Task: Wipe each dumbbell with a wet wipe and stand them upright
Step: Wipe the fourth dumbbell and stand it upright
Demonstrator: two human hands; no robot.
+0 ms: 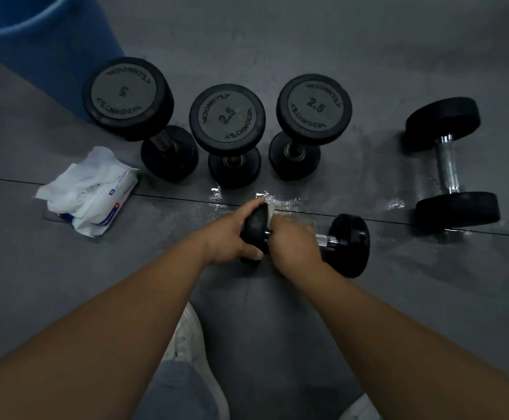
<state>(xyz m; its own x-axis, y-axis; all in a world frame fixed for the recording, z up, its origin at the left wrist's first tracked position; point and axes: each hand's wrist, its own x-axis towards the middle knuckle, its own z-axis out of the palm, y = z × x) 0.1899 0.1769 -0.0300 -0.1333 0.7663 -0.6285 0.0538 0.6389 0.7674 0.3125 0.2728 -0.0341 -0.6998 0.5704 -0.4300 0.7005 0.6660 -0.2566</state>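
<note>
Dumbbell [348, 245] on its side, mid-floor, just this side of the floor [308, 40] seam. Person's left hand [232, 237] curled round one rubber head, steadying it; right hand [295, 242] wrapped about the chrome handle, wet wipe [271, 210] bunched under it. Step in hand: wiping, by my reckoning the fourth of five. Three upright dumbbells [227, 116] in a row beyond: matte black, round heads, grey end plates. Last dumbbell [453, 165] lies to the right on a wet sheen. Next, I judge: wipe the far head, then tip it onto a flat end. It looks heavy and apt to roll.
</note>
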